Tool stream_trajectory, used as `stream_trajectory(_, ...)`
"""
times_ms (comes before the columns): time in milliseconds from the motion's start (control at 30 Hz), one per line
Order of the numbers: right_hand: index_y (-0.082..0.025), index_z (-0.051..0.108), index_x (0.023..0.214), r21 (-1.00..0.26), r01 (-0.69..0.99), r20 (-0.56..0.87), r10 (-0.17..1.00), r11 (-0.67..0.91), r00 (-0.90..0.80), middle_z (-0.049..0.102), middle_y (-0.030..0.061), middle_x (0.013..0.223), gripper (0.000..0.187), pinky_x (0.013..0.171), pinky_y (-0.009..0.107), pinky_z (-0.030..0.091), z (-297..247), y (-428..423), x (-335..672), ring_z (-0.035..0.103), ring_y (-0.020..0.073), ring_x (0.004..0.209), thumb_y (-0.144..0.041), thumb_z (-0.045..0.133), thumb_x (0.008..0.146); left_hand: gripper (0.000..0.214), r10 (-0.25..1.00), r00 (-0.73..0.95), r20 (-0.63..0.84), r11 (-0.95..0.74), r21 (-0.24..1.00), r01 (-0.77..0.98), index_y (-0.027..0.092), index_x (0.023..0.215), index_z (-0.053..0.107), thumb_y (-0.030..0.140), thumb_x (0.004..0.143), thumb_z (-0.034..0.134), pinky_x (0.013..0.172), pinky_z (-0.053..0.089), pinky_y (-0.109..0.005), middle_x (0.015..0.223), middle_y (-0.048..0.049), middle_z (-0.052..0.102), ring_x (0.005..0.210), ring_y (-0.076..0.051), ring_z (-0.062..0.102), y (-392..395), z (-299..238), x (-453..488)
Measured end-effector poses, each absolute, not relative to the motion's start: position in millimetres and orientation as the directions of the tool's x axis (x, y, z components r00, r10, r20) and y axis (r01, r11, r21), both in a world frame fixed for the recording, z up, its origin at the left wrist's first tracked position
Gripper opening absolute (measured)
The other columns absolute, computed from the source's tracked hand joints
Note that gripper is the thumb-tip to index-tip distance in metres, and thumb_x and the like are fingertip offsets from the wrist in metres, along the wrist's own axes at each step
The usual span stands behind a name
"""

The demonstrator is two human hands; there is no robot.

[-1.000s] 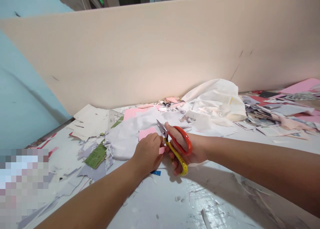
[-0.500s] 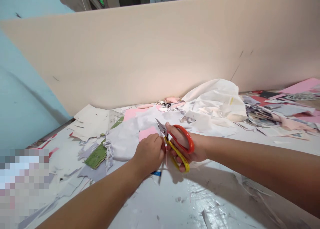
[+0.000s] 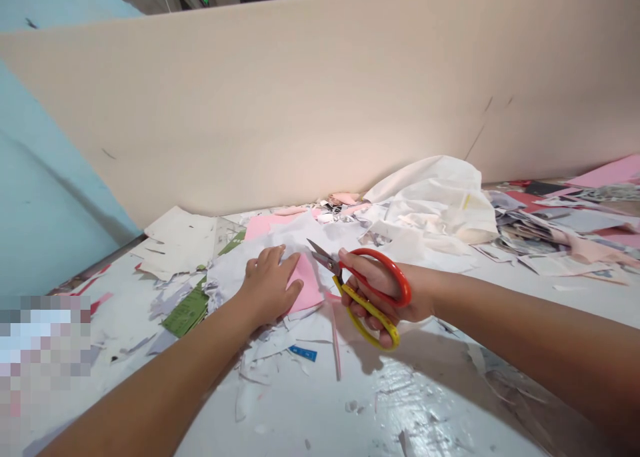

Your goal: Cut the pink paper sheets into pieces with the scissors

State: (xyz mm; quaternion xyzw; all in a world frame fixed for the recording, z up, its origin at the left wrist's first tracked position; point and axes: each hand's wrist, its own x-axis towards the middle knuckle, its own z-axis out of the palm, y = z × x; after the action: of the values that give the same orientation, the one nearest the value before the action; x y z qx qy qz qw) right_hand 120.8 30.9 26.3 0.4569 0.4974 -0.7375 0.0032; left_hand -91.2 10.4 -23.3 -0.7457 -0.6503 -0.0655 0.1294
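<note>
My right hand (image 3: 370,290) holds a pair of scissors (image 3: 383,267) with one red and one yellow handle loop. Their blades point up and left, with the tips slightly parted. My left hand (image 3: 273,284) lies with fingers spread on a pink sheet (image 3: 307,285), partly covering it. White crumpled paper or cloth (image 3: 295,234) lies under and behind the pink sheet. Between my hands and the front edge, a thin pink strip (image 3: 336,344) and a small blue label (image 3: 303,353) rest on the white table (image 3: 280,410).
A pale upright board (image 3: 300,110) closes off the table's far side. Green printed paper (image 3: 187,312) and white sheets (image 3: 183,240) lie at left. A white crumpled sheet (image 3: 440,204) and heaped paper scraps (image 3: 540,234) lie at right. A blue wall (image 3: 45,197) stands far left.
My left hand has opened from a fist and shifted left onto the pink sheet, baring the sheet and blue label. My right hand has moved slightly right with the scissors.
</note>
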Motion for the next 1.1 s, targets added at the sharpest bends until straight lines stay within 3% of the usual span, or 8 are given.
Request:
stream_trajectory(167,-0.015,0.045,0.069,-0.756,0.475,-0.651,0.448,-0.449,-0.612,0.043,-0.0018,0.049,0.064,0.034,0.027,0.04,23.9,37.0,127.4,0.042,0.0106,0.035,-0.075,0.02,0.069,0.051,0.968,0.097,0.232,-0.087,-0.053,0.995,0.029,0.126,0.034,0.046,0.079,0.033,0.086,0.028,-0.048,0.129,-0.0143,0.036,0.118,-0.031,0.028,11.1,-26.4,-89.8)
stream_trajectory(333,-0.015,0.046,0.068,-0.75,0.503,-0.661,0.462,-0.43,-0.591,0.043,-0.0015,0.048,0.065,0.033,0.026,0.039,20.4,41.1,129.9,0.042,0.0105,0.035,-0.074,0.018,0.07,0.059,0.966,0.011,0.257,-0.015,0.014,1.0,0.024,0.127,0.034,0.054,0.076,0.034,0.087,0.027,-0.048,0.127,-0.014,0.038,0.116,-0.031,0.029,13.9,-28.3,-87.2)
stream_trajectory(467,-0.015,0.045,0.066,-0.746,0.485,-0.665,0.474,-0.456,-0.577,0.043,-0.0012,0.048,0.065,0.035,0.027,0.042,18.8,39.5,129.1,0.042,0.0101,0.035,-0.074,0.018,0.07,0.044,0.947,-0.051,0.317,0.005,0.145,0.989,0.025,0.119,0.043,0.043,0.081,0.029,0.087,0.029,-0.044,0.119,-0.0081,0.047,0.112,-0.027,0.035,17.4,-12.4,-97.7)
stream_trajectory(533,-0.014,0.046,0.066,-0.75,0.474,-0.661,0.491,-0.462,-0.567,0.044,-0.001,0.049,0.065,0.037,0.027,0.043,19.0,38.2,128.5,0.041,0.0095,0.035,-0.073,0.018,0.071,0.034,0.948,-0.09,0.305,0.035,0.18,0.983,0.025,0.102,0.054,0.035,0.08,0.031,0.086,0.03,-0.042,0.11,-0.0059,0.052,0.109,-0.026,0.037,19.2,-2.1,-106.7)
stream_trajectory(667,-0.015,0.046,0.067,-0.743,0.472,-0.669,0.494,-0.474,-0.556,0.043,-0.0019,0.049,0.064,0.034,0.025,0.041,20.2,37.4,128.0,0.039,0.0088,0.035,-0.073,0.02,0.071,0.021,0.98,-0.021,0.198,-0.018,0.193,0.981,0.027,0.082,0.062,0.034,0.07,0.046,0.083,0.033,-0.038,0.096,-0.0018,0.057,0.103,-0.026,0.041,20.8,4.3,-118.5)
stream_trajectory(967,-0.015,0.046,0.062,-0.761,0.506,-0.648,0.451,-0.405,-0.614,0.043,-0.0015,0.049,0.066,0.034,0.025,0.04,17.7,43.3,134.4,0.041,0.0091,0.035,-0.076,0.022,0.067,0.027,0.975,0.088,0.205,-0.122,0.16,0.98,0.037,0.096,0.059,0.039,0.074,0.043,0.082,0.03,-0.042,0.098,-0.0009,0.051,0.101,-0.025,0.039,23.6,-15.9,-122.2)
stream_trajectory(1100,-0.014,0.047,0.061,-0.763,0.534,-0.647,0.445,-0.365,-0.619,0.045,0.0,0.051,0.066,0.033,0.022,0.037,22.0,47.7,139.7,0.04,0.0076,0.035,-0.076,0.023,0.068,0.026,0.973,0.084,0.216,-0.121,0.164,0.979,0.035,0.095,0.058,0.037,0.074,0.043,0.083,0.029,-0.042,0.097,-0.0009,0.051,0.101,-0.025,0.039,23.2,-11.8,-121.9)
